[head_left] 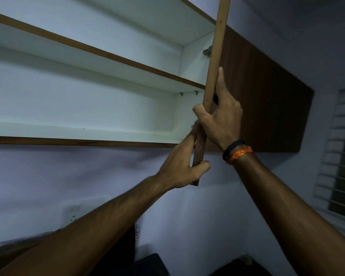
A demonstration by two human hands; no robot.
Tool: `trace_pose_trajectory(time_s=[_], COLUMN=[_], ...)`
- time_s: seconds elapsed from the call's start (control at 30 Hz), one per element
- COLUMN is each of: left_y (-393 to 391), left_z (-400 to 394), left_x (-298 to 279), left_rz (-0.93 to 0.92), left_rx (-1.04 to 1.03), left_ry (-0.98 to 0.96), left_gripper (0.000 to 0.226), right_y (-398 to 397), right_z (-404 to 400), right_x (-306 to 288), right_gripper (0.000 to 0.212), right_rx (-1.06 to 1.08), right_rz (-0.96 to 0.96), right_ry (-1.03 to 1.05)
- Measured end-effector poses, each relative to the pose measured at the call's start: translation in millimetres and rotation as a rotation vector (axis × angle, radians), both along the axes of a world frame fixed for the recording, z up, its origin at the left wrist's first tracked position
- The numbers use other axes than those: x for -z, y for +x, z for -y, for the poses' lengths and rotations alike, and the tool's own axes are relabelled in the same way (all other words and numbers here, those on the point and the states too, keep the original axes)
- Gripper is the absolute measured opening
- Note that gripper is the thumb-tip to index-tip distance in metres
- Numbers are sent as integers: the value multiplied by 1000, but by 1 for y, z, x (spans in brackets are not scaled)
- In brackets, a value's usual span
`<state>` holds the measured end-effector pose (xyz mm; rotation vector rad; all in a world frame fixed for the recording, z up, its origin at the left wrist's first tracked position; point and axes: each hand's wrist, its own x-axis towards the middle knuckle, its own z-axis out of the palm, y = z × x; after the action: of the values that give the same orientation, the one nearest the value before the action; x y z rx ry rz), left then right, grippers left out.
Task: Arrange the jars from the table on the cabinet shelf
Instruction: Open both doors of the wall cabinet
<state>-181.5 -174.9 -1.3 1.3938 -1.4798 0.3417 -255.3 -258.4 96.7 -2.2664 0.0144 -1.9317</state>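
A wall cabinet with a white inside and brown wood edges hangs above me. Its lower shelf [84,134] and the middle shelf [100,52] hold nothing that I can see. The brown cabinet door [213,62] stands edge-on to me, swung open. My left hand [182,166] grips the door's bottom corner. My right hand [221,114], with a black and an orange wristband, clasps the door's edge higher up. No jars are in view.
A second brown cabinet door [267,100] lies shut to the right. A window with horizontal bars [341,156] is at the far right. A white wall switch plate [76,212] sits below the cabinet, and dark objects lie at the bottom edge.
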Motion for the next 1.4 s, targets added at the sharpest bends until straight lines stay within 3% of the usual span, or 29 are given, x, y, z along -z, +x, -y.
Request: trace_pose_trajectory(time_s=[0.3,0.67,0.8,0.93,1.07,1.4], left_y=[-32,-68,-72,-76,-80,-91], left_z=[53,116,138,161,184,231], left_x=[-5,0,1,4,8,12], left_rz=[156,290,320,340,381,454], left_rx=[4,39,47,44,27,-47], left_ry=[114,164,190,232,283,354], left_gripper=[123,127,125,118,111,119], right_y=[-53,-109,-121,-128,-141,-150], right_z=[37,102,122,144,170,209], right_x=[1,3,6,11,14,24], right_gripper=[84,74,76,75,73,70], right_rx=[-13,13,142,458,719,983], right_rz=[-17,-1,32,82,-67,-303], right_ry=[36,106,119,-11,-124,-95])
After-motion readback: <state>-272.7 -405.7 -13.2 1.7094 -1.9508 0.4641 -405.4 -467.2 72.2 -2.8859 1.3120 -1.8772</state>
